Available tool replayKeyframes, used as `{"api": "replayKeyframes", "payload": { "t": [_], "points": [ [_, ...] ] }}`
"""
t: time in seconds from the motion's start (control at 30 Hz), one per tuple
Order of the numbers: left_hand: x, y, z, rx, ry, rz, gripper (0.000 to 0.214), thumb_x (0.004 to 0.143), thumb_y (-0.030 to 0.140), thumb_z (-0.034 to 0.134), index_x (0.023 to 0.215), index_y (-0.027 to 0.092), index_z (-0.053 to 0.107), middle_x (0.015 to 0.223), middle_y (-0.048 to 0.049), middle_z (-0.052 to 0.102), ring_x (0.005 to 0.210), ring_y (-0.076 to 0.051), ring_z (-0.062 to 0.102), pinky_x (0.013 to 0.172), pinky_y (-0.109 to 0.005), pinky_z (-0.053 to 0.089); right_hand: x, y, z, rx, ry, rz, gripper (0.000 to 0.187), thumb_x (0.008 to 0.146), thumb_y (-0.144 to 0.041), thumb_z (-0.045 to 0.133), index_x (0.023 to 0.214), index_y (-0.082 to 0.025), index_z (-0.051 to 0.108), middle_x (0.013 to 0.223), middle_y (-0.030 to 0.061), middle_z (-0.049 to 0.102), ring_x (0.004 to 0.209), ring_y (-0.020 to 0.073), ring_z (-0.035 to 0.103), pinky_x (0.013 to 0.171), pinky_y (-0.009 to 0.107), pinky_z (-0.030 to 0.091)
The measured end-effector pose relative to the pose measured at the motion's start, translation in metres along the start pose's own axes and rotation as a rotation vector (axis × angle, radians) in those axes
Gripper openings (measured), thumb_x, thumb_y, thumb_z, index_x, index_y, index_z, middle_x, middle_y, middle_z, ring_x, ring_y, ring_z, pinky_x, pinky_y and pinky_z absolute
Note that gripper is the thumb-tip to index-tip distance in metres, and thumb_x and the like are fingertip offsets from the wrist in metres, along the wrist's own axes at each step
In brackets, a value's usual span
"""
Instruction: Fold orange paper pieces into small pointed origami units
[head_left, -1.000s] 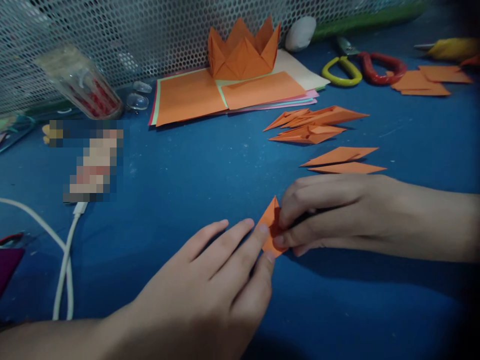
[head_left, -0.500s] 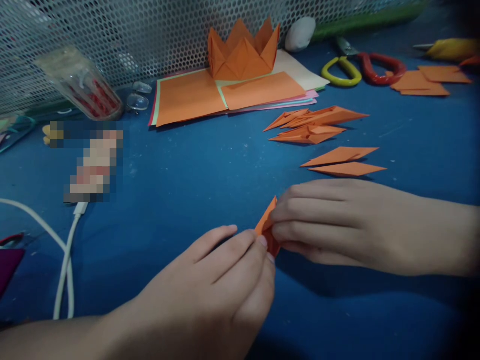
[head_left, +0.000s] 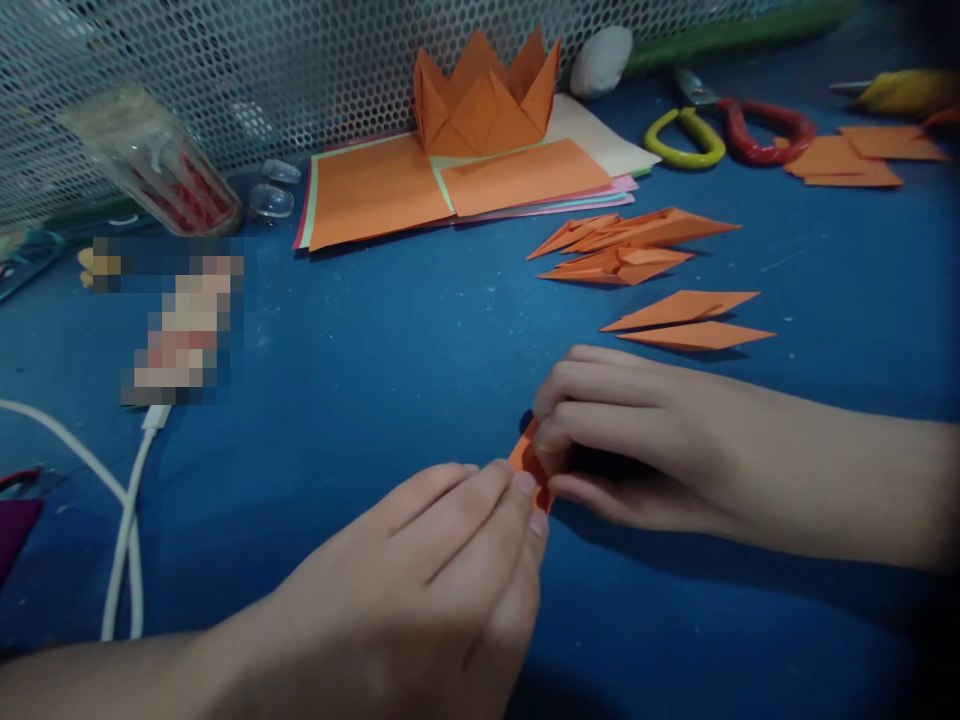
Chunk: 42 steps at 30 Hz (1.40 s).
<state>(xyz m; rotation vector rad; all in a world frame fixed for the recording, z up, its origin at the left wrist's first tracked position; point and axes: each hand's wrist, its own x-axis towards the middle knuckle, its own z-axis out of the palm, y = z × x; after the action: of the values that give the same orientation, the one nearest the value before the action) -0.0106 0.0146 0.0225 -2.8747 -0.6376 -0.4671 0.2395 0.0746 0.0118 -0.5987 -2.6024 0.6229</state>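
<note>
Orange paper [head_left: 527, 452], folded small, is between the two hands, partly covered by fingers. The left hand [head_left: 442, 555] holds its lower left side with fingertips and thumb; the right hand's [head_left: 645, 430] bent fingers touch its upper right, whether gripping I cannot tell.

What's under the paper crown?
The crown stands on a paper stack: orange sheets and a cream sheet, with green, red and pink edges showing. Its base covers what lies directly beneath; the lower sheets are mostly hidden.
</note>
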Motion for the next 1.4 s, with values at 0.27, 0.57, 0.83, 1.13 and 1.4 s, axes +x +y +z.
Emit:
{"api": "replayKeyframes", "payload": {
  "t": [0.27, 0.57, 0.83, 1.13, 1.4],
  "points": [
    [0.001, 0.000, 0.000, -0.128, 0.017, -0.072, 0.058, 0.115, 0.011, 0.024, 0.113, 0.014, 0.082, 0.120, -0.0044, 0.084, 0.111, -0.018, 0.076, 0.107, -0.029, 0.056, -0.004, 0.002, 0.007, 0.036, 0.075, 0.051, 0.016, 0.106, -0.027, 0.060, 0.093, -0.020, 0.068, 0.093, 0.0062, 0.072, 0.088, 0.0150, 0.071, 0.074, 0.024, 0.059],
    [0.004, -0.005, 0.001, -0.212, 0.005, -0.099, 0.040, 0.115, 0.013, 0.040, 0.107, 0.013, 0.079, 0.119, -0.0041, 0.084, 0.111, -0.018, 0.076, 0.105, -0.029, 0.058, -0.009, 0.003, 0.021, 0.136, 0.222, 0.082, 0.011, 0.103, -0.027, 0.065, 0.094, -0.022, 0.068, 0.093, 0.0029, 0.068, 0.087, 0.0135, 0.068, 0.074, 0.023, 0.056],
    [0.002, -0.005, -0.001, -0.270, -0.029, -0.119, 0.034, 0.113, 0.011, 0.043, 0.113, 0.013, 0.077, 0.114, -0.0031, 0.084, 0.109, -0.017, 0.076, 0.101, -0.029, 0.060, -0.007, 0.005, 0.022, 0.154, 0.236, 0.079, 0.012, 0.103, -0.026, 0.066, 0.092, -0.022, 0.068, 0.092, 0.0019, 0.069, 0.085, 0.0125, 0.068, 0.074, 0.022, 0.055],
    [0.005, -0.005, -0.002, -0.298, -0.066, -0.169, 0.036, 0.114, 0.011, 0.039, 0.117, 0.013, 0.075, 0.120, -0.0046, 0.081, 0.116, -0.017, 0.073, 0.100, -0.029, 0.059, -0.006, 0.002, 0.003, 0.053, 0.122, 0.187, 0.022, 0.103, -0.034, 0.065, 0.085, -0.022, 0.069, 0.088, 0.0042, 0.071, 0.078, 0.0163, 0.070, 0.066, 0.027, 0.057],
    [0.005, -0.005, -0.006, -0.244, -0.131, -0.081, 0.041, 0.108, 0.005, 0.042, 0.108, 0.017, 0.081, 0.118, 0.0003, 0.083, 0.110, -0.020, 0.075, 0.094, -0.032, 0.059, -0.006, 0.002, 0.002, 0.065, 0.127, 0.232, 0.016, 0.102, -0.031, 0.064, 0.087, -0.024, 0.065, 0.088, 0.0000, 0.072, 0.076, 0.0143, 0.070, 0.064, 0.026, 0.055]
  ]
}}
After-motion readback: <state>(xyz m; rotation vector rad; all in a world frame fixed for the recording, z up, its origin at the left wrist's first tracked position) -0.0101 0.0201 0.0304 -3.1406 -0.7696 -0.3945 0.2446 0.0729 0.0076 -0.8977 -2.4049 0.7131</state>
